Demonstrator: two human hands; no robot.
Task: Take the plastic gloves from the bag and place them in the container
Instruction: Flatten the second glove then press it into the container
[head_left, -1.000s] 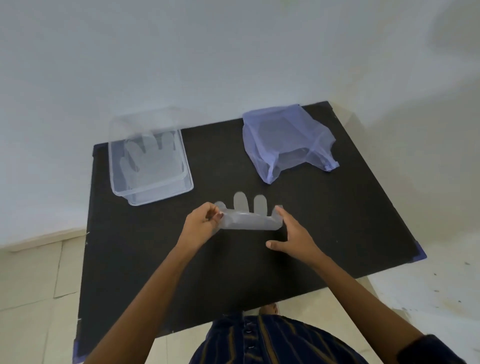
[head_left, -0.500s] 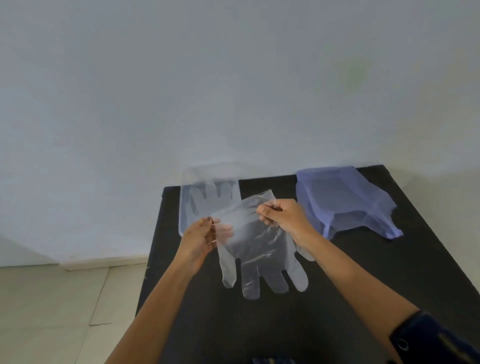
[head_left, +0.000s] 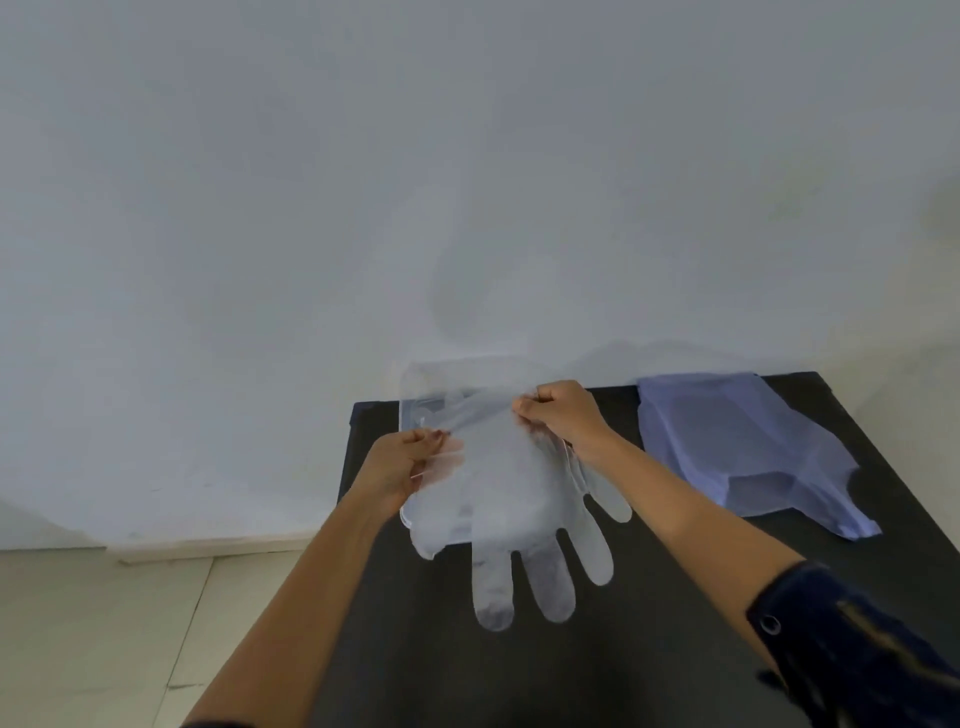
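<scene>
A clear plastic glove (head_left: 511, 514) hangs by its cuff, fingers pointing down toward me. My left hand (head_left: 402, 462) pinches the cuff's left corner and my right hand (head_left: 558, 413) pinches its right corner. The glove is held in the air over the clear plastic container (head_left: 423, 387), which stands at the table's far left against the wall and is mostly hidden behind the glove. Another glove lies inside it, barely visible. The pale blue plastic bag (head_left: 737, 447) lies flat at the table's far right.
The black table (head_left: 649, 623) reaches to the white wall behind. Its left edge drops to a tiled floor (head_left: 104, 623). The near part of the table holds nothing.
Both hands lifted the glove off the table and carried it left and away, so it now hangs over the container. The view has tilted upward toward the wall.
</scene>
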